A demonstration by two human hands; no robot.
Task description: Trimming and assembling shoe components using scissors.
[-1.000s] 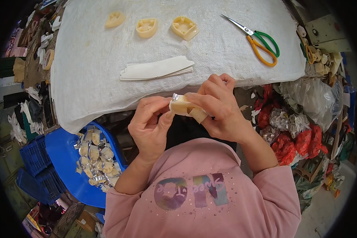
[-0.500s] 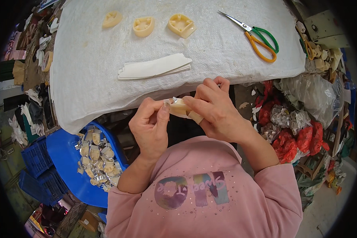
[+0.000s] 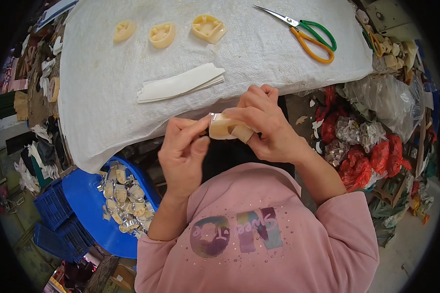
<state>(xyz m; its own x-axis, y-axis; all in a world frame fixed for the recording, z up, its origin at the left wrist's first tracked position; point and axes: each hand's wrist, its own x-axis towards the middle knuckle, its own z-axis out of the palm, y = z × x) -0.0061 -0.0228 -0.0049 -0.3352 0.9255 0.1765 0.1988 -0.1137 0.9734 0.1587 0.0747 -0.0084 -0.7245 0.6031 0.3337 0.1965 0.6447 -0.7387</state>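
Observation:
Both my hands meet in front of my chest, just off the near edge of the white cloth-covered table [image 3: 259, 53]. My right hand [image 3: 266, 124] grips a small cream plastic piece [image 3: 224, 128] with a metal edge. My left hand [image 3: 183, 151] pinches the left end of the same piece with thumb and fingers. Behind them on the cloth lies a stack of white strips [image 3: 181, 83]. Three cream plastic pieces [image 3: 162, 34] sit in a row at the far side.
Scissors [image 3: 310, 36] with one green and one orange handle lie at the far right of the cloth. A blue tub [image 3: 105, 210] with several finished metal-and-cream pieces stands low on my left. Bags of red and clear parts [image 3: 371, 141] pile up on my right.
My hands have stayed together on the piece, shifting slightly; the left fingers now press closer onto its left end.

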